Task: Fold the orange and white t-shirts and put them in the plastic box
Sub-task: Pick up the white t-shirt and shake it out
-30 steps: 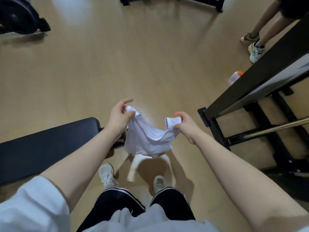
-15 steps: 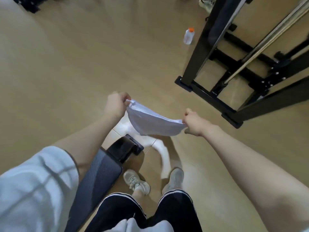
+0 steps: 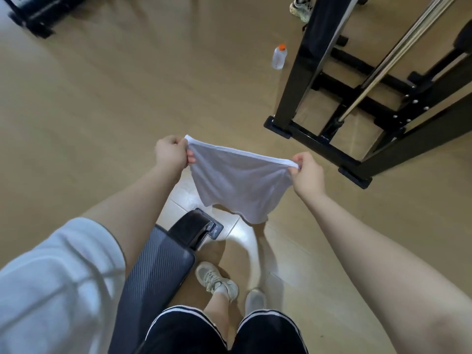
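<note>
Ahead and to the left of the stretched white t-shirt [image 3: 237, 180] the wooden floor [image 3: 115, 98] lies open, wide room for an arm to swing. To the right, the black rack frame [image 3: 319, 139] stands near the right hand [image 3: 307, 173], its foot and steel bar [image 3: 383, 65] closing that side. Below the left forearm the padded bench [image 3: 158, 272] juts out, its end under the shirt's hanging hem. An orange-capped bottle [image 3: 279, 57] stands farther off beside the rack.

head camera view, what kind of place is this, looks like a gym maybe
Probably a gym or home workout room: a black steel rack with a metal bar, a padded bench, and a sports drink bottle on the wood floor.
</note>
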A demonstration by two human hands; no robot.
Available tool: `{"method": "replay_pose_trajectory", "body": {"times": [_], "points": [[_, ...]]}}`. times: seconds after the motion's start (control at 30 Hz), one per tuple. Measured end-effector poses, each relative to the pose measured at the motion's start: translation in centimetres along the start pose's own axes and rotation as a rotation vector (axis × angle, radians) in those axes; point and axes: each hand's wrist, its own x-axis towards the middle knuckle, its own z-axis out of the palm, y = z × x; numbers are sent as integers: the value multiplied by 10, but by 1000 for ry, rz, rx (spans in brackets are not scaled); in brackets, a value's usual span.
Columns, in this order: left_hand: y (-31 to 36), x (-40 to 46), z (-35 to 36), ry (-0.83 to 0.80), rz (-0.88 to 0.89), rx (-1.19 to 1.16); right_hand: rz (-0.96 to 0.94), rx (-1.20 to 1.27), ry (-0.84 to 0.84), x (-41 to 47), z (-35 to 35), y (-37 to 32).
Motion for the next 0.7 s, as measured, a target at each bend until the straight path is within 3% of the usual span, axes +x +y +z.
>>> {"method": "replay_pose_trajectory", "body": {"times": [0.07, 0.2, 0.5, 0.7], "points": [[-17, -10, -4, -2, -101, -224, -12, 97, -72, -15, 6, 9], [-72, -19, -26, 119, -129, -278, -10, 183, -269, -48, 42, 28], [-203, -33, -148, 385, -114, 69, -66, 211, -731, -165, 188, 37], [-298, -81, -264, 429, -229, 178, -85, 98, -992, -270, 277, 16]]}}
